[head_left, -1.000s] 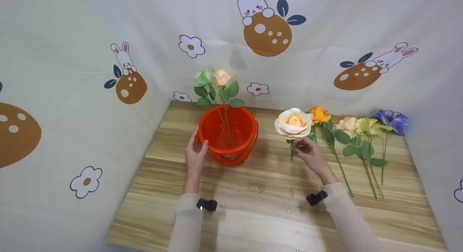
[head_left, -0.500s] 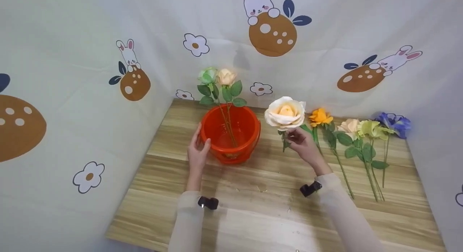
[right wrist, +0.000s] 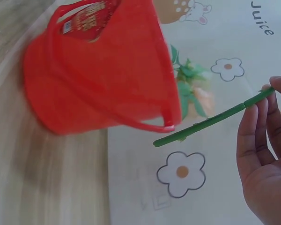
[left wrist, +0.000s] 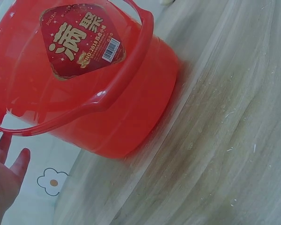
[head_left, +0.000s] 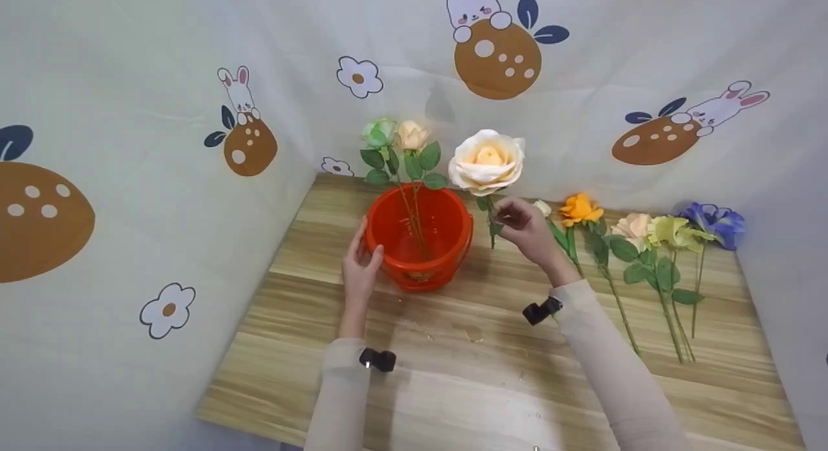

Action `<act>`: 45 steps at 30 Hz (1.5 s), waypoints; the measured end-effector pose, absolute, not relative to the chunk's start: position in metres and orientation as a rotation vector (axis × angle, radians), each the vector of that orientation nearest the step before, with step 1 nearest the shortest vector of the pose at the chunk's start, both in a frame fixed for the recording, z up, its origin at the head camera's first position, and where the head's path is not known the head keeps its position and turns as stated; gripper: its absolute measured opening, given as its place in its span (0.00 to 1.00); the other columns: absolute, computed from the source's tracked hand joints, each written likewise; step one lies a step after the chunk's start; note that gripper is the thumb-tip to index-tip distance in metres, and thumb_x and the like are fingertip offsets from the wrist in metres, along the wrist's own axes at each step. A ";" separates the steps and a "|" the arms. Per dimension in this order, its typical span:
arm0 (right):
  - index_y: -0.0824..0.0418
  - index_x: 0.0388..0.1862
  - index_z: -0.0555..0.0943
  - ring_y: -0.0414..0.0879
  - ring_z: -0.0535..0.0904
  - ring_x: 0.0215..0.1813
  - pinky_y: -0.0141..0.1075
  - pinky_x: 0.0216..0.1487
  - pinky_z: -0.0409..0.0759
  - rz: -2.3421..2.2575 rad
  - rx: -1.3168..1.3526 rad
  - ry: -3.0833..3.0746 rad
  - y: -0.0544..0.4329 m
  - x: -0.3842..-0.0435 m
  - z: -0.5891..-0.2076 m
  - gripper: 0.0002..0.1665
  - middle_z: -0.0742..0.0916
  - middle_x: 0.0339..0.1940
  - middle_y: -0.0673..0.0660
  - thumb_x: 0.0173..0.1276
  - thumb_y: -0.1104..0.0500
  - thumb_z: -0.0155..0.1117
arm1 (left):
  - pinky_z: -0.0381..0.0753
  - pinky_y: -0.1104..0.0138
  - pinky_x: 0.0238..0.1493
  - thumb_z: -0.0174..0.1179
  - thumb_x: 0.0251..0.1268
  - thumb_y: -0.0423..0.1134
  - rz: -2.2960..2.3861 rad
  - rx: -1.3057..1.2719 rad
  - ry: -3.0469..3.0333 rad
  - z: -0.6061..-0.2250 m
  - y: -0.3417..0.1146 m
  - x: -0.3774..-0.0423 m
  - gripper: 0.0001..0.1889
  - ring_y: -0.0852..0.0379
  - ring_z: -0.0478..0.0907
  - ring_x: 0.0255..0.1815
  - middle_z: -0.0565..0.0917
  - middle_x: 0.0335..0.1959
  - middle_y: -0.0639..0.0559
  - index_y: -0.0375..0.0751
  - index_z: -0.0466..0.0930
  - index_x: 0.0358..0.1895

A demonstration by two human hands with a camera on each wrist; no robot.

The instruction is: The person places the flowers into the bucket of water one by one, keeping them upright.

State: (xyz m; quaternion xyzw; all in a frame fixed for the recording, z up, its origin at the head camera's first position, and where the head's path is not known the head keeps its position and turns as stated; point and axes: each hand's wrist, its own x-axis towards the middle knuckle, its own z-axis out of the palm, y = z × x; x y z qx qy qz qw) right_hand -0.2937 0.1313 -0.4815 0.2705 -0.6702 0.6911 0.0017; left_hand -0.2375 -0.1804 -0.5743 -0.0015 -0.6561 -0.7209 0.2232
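Note:
A red bucket (head_left: 420, 266) stands on the wooden table, with a green rose (head_left: 380, 132) and a peach rose (head_left: 412, 135) leaning in it against the back rim. My left hand (head_left: 359, 273) rests its fairly straight fingers against the bucket's left side, thumb apart from the fingers. In the left wrist view, the fingers touch near the end of the bucket's handle (left wrist: 101, 101). My right hand (head_left: 527, 234) pinches the stem of a large cream rose (head_left: 488, 161), held upright above the table just right of the bucket. The right wrist view shows its short green stem (right wrist: 201, 125) pointing toward the bucket.
Along the table's right side lie a small white flower (head_left: 542, 208), an orange flower (head_left: 581, 208), a peach rose (head_left: 632, 228), a yellow-green flower (head_left: 676, 234) and a blue-purple flower (head_left: 715, 223). A printed cloth (head_left: 291, 24) hangs behind the table (head_left: 278, 373).
My right hand has lifted the cream rose and carried it left toward the bucket, uncovering the small white flower. The left hand stays at the bucket's side.

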 end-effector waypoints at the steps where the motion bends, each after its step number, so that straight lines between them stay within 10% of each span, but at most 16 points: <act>1: 0.58 0.40 0.79 0.33 0.80 0.43 0.24 0.49 0.81 2.172 0.841 -2.107 0.129 -0.295 -0.478 0.21 0.84 0.36 0.41 0.57 0.81 0.55 | 0.67 0.77 0.71 0.58 0.65 0.22 -1.989 -0.012 -1.807 -0.574 -0.180 -0.238 0.32 0.42 0.58 0.78 0.62 0.76 0.33 0.27 0.62 0.73; 17: 0.77 0.43 0.75 0.34 0.80 0.44 0.26 0.50 0.81 2.168 0.785 -2.182 0.071 -0.311 -0.459 0.11 0.83 0.36 0.41 0.61 0.76 0.60 | 0.65 0.68 0.75 0.57 0.66 0.22 -1.975 0.011 -1.849 -0.573 -0.181 -0.239 0.31 0.43 0.59 0.78 0.61 0.77 0.35 0.31 0.63 0.73; 45: 0.64 0.42 0.81 0.43 0.81 0.37 0.33 0.42 0.85 1.779 0.645 -2.810 -0.006 -0.315 -0.501 0.07 0.86 0.36 0.58 0.65 0.68 0.67 | 0.66 0.76 0.71 0.57 0.67 0.22 -2.005 0.001 -1.807 -0.575 -0.178 -0.236 0.31 0.41 0.58 0.78 0.62 0.77 0.34 0.26 0.61 0.73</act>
